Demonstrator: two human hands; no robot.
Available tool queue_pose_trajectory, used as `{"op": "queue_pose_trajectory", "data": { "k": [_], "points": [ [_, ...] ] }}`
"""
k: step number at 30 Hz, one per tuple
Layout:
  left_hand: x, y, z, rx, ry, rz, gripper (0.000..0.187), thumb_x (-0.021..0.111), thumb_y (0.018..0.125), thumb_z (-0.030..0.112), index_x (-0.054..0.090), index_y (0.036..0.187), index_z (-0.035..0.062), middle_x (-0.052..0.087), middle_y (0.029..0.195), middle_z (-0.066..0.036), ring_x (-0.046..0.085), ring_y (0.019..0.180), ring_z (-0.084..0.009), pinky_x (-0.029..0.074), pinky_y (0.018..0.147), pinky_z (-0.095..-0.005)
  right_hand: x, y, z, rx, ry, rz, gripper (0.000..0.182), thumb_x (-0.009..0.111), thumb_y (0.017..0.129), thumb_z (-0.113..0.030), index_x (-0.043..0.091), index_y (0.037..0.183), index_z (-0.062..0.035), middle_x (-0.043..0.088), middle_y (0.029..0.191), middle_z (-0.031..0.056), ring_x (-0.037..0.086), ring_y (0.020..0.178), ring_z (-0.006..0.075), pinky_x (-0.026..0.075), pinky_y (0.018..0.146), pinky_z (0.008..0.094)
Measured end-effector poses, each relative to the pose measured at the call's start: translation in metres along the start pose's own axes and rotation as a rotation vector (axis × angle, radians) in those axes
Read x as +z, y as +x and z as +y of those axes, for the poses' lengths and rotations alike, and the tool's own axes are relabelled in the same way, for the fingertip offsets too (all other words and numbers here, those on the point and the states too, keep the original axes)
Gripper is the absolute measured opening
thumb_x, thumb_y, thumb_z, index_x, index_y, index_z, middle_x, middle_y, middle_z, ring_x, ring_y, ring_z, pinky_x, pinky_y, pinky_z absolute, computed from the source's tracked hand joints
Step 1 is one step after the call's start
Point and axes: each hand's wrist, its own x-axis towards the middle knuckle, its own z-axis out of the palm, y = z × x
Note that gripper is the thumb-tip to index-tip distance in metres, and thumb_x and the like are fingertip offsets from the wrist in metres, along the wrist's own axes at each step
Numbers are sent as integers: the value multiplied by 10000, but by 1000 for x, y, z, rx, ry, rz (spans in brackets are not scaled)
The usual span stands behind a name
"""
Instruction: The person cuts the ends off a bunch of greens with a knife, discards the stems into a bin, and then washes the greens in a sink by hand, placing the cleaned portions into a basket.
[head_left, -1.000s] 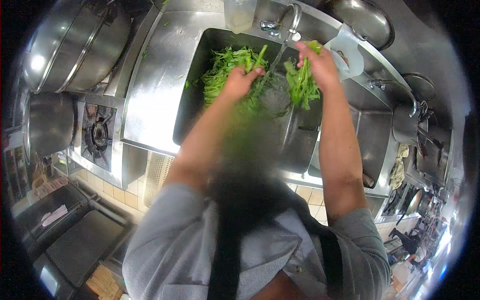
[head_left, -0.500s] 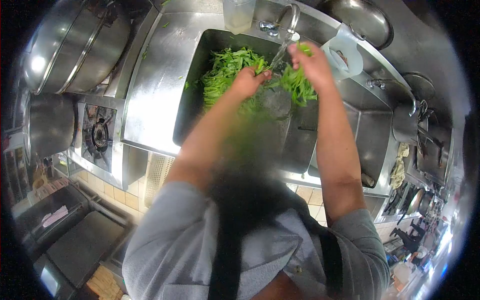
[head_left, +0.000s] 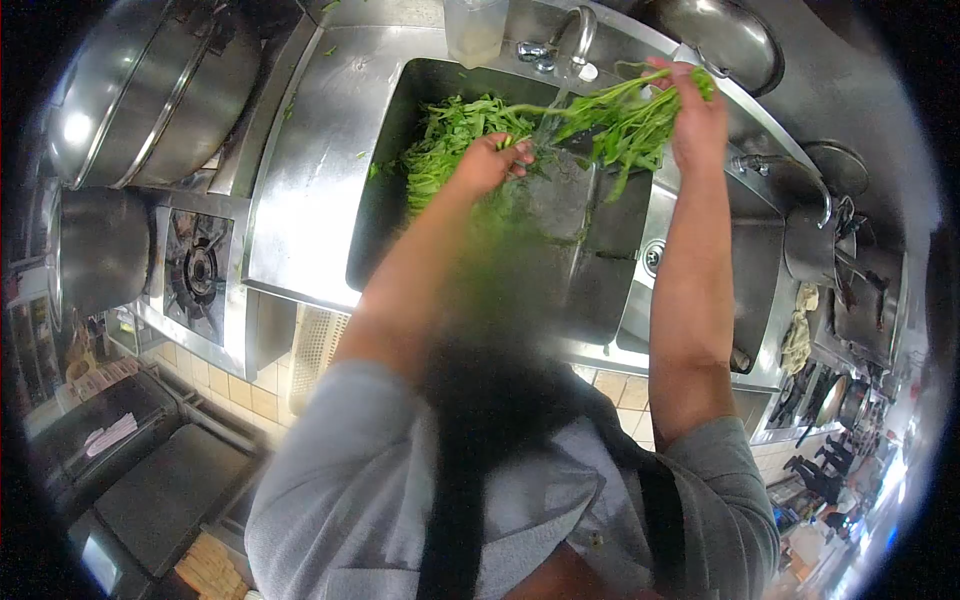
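Note:
My right hand point(head_left: 699, 125) is closed around a bunch of long-stemmed leafy greens point(head_left: 640, 130), raised over the right side of the sink basin point(head_left: 372, 215). The stems stretch leftward across the stream of water point(head_left: 550, 122) falling from the faucet point(head_left: 585, 38). Over the basin, my left hand point(head_left: 488, 165) is closed with bits of green stem showing at its fingers. Just beside and beneath it lies a large heap of cut leafy greens point(head_left: 440, 150). Part of the heap's near side is blurred and covered by my left forearm.
A clear plastic container point(head_left: 474, 35) stands behind the basin. On the right are a second basin with a drain point(head_left: 653, 257) and another faucet point(head_left: 800, 175). To the left are a steel counter point(head_left: 310, 180), a gas burner point(head_left: 200, 263) and large metal pans point(head_left: 150, 90).
My right hand has moved up and to the right, drawing the bunch of greens out longer across the water. My left hand has shifted only slightly.

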Motion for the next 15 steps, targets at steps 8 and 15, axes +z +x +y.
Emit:
{"op": "queue_pose_trajectory", "data": {
  "k": [8,15],
  "points": [
    [5,-2,35,220,-437,-94,309,621,868,18,577,1174,10,678,1052,-98,634,898,-167,477,735,-321,7,-20,1,172,-272,-84,327,678,883,-340,632,956,-24,669,834,106,649,699,190,518,634,313],
    [33,8,60,314,-102,-180,273,614,856,75,614,1123,18,671,949,-48,584,816,-154,463,751,-301,54,-45,49,99,-526,-427,260,696,865,-293,674,988,-65,590,695,5,536,610,111,458,618,273]
  ]
}}
